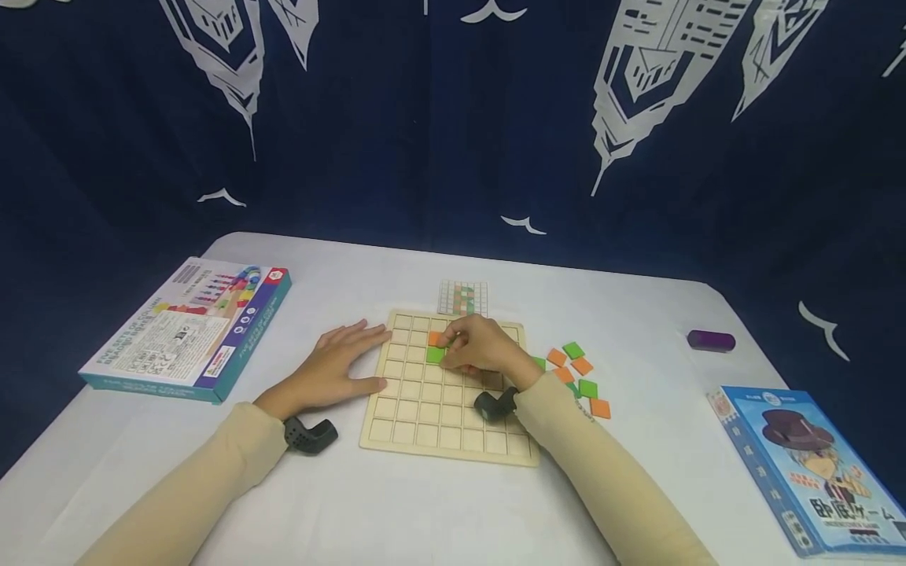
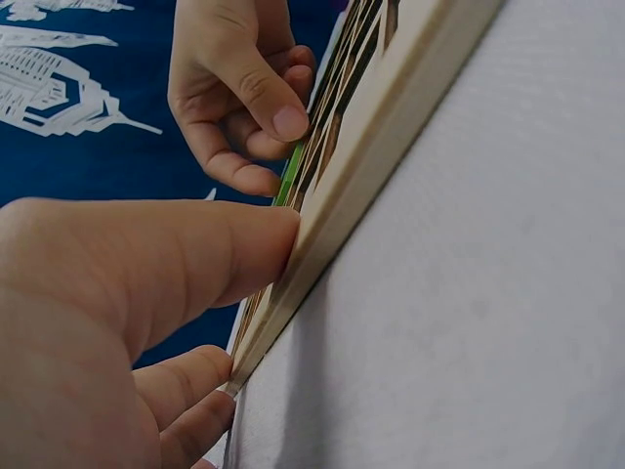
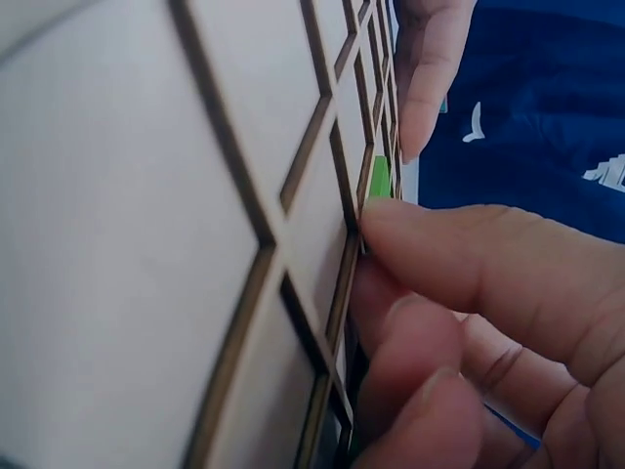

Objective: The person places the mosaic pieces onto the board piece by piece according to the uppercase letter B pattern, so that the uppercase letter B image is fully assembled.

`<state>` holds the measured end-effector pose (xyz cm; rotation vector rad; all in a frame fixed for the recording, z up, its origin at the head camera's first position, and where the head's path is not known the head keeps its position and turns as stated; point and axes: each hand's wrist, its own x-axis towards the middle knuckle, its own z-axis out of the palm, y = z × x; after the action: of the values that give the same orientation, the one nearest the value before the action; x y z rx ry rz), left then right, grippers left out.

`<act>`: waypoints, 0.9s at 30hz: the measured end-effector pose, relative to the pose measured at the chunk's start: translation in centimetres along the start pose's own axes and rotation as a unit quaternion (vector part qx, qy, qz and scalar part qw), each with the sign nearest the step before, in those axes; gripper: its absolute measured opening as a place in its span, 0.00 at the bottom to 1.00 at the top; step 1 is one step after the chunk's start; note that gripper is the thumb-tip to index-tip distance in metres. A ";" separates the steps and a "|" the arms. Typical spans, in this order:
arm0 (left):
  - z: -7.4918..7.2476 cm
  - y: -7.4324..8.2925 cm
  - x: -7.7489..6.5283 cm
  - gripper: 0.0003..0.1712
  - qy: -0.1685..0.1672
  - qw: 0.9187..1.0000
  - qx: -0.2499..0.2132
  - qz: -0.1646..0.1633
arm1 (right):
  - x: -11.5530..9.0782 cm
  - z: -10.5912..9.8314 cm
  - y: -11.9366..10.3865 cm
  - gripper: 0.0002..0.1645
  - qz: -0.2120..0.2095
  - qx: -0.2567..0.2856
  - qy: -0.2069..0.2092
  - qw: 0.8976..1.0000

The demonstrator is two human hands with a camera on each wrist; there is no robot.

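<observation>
White tabletop [image 1: 333, 495], navy curtain [image 1: 425, 141] behind, left fingers [image 1: 370, 339] straight against board [image 1: 396, 431], right fingers [image 1: 456, 328] curled, grip unclear

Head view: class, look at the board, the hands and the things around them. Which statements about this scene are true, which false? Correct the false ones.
1. The left hand touches the edge of the grid board. True.
2. An orange tile and a green tile sit next to each other on the grid board. True.
3. The right hand is off the grid board. False: it is over it, at the green tile.
4. The loose tiles are all green. False: some are orange.
5. The purple object lies right of the loose tiles. True.
</observation>
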<state>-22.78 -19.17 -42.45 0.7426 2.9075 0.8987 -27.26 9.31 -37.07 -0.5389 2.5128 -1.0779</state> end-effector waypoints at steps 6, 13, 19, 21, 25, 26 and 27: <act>0.0 0.1 0.1 0.46 -0.005 1.000 0.004 0.002 | -0.3 -0.4 0.5 0.12 -0.006 0.021 -0.017 1.000; -0.2 0.3 0.4 0.46 -0.010 1.000 0.005 0.005 | -0.9 -1.5 1.4 0.15 -0.027 0.086 -0.046 0.995; -0.3 0.3 0.2 0.46 -0.013 1.000 0.007 0.002 | -1.7 -2.4 1.9 0.16 -0.042 0.131 -0.079 0.987; -0.4 0.3 0.1 0.46 -0.013 1.000 0.007 0.001 | -2.0 -2.8 2.0 0.17 -0.042 0.147 -0.084 0.985; -0.6 0.3 0.1 0.46 -0.012 1.000 0.004 0.003 | -2.9 -3.8 2.6 0.17 -0.044 0.177 -0.078 0.980; -0.6 0.3 0.1 0.46 -0.012 1.000 0.002 0.003 | -3.2 -4.1 2.8 0.17 -0.045 0.184 -0.074 0.979; -0.6 0.4 0.1 0.46 -0.013 1.000 0.000 0.003 | -3.5 -4.4 3.1 0.17 -0.045 0.185 -0.068 0.979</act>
<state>-22.75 -19.16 -41.78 0.7581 2.8856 0.8820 -26.90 15.62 -35.94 -0.5973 2.1163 -1.4475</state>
